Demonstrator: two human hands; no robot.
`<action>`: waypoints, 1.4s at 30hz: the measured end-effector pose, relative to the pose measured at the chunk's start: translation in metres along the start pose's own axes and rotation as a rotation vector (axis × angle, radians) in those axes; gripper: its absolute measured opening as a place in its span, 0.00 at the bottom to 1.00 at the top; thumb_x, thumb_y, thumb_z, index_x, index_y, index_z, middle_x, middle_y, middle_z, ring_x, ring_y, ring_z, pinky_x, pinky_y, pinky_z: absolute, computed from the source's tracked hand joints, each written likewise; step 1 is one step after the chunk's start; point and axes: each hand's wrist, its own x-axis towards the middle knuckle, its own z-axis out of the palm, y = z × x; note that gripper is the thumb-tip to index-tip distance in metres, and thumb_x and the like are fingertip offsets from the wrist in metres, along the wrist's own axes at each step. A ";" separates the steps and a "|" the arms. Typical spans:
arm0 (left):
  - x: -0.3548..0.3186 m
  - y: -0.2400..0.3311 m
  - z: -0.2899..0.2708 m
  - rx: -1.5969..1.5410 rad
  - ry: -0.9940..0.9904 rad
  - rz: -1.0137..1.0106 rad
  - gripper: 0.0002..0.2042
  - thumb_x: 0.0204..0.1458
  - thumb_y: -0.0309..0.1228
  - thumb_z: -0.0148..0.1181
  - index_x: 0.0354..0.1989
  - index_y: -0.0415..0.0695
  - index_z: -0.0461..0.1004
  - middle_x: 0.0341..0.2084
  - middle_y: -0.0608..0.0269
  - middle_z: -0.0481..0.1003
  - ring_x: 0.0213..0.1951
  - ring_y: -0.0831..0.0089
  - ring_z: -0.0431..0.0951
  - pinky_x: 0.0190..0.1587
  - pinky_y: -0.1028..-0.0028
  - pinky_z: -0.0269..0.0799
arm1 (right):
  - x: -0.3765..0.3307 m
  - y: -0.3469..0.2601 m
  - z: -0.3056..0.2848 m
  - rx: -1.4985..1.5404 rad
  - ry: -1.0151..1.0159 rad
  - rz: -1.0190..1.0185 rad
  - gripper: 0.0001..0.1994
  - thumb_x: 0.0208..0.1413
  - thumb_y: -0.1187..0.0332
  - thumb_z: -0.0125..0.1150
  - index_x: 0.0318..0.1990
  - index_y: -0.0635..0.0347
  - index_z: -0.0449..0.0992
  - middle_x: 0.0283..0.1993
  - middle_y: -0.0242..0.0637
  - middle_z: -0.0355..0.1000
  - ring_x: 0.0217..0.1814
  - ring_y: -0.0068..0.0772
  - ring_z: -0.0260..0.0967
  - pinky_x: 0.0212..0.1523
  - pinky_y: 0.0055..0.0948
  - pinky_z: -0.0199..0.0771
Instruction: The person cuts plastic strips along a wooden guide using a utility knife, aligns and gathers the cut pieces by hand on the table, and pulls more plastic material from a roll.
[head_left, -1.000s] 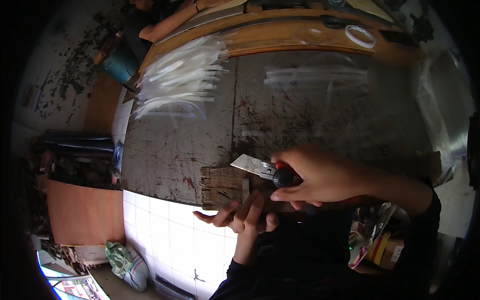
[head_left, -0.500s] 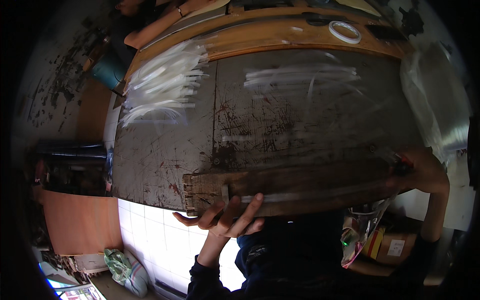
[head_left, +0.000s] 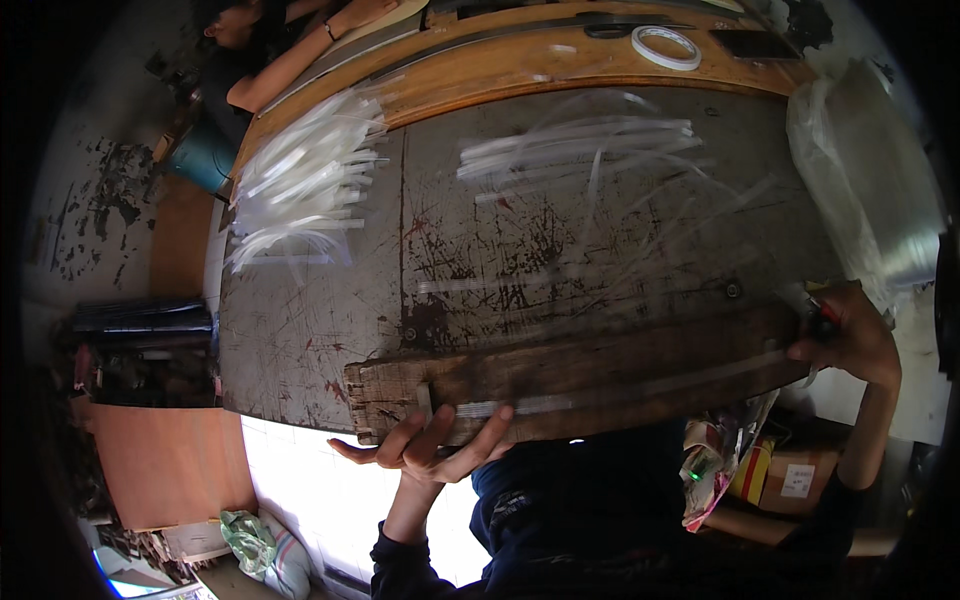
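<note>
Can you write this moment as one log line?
left hand: pressing wooden board | right hand: gripping red-handled cutter at board's right end | clear plastic strips: piled behind

Packages/labels only, no signs or screens in view:
- cardboard box (head_left: 797,480), 4–5 o'clock, below the table's right end. Brown, boxy, white rectangular label (head_left: 796,481) on its facing side.
- yellow-red carton (head_left: 748,470), just left of the box, upright, partly hidden.
- crumpled printed wrappers (head_left: 712,470), 5 o'clock, just left of the carton. Pink, white, green mix.
- clear plastic bag (head_left: 868,190), 2–3 o'clock, at the table's right end, large, glossy.
- green-white sack (head_left: 262,548), 7 o'clock, on the floor, bunched.
</note>
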 end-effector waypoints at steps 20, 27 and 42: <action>-0.010 -0.005 0.000 -0.048 -0.022 -0.045 0.15 0.44 0.63 0.45 0.34 0.78 0.71 0.33 0.76 0.60 0.48 0.73 0.56 0.59 0.39 0.22 | 0.013 -0.002 0.001 -0.176 -0.064 -0.150 0.18 0.36 0.59 0.69 0.15 0.63 0.68 0.11 0.34 0.63 0.13 0.25 0.62 0.18 0.26 0.58; -0.007 -0.003 0.006 -0.061 0.046 -0.040 0.17 0.50 0.61 0.34 0.32 0.75 0.71 0.33 0.73 0.59 0.48 0.73 0.56 0.59 0.41 0.22 | 0.014 -0.005 0.004 -0.233 -0.024 -0.076 0.21 0.33 0.57 0.70 0.14 0.66 0.68 0.09 0.38 0.59 0.13 0.32 0.59 0.18 0.30 0.56; -0.008 -0.004 0.005 -0.088 0.046 -0.042 0.17 0.50 0.60 0.35 0.32 0.72 0.71 0.33 0.70 0.59 0.46 0.70 0.57 0.58 0.40 0.24 | 0.011 -0.006 0.007 -0.261 0.027 -0.032 0.24 0.31 0.52 0.70 0.14 0.66 0.67 0.10 0.40 0.59 0.14 0.39 0.58 0.21 0.32 0.59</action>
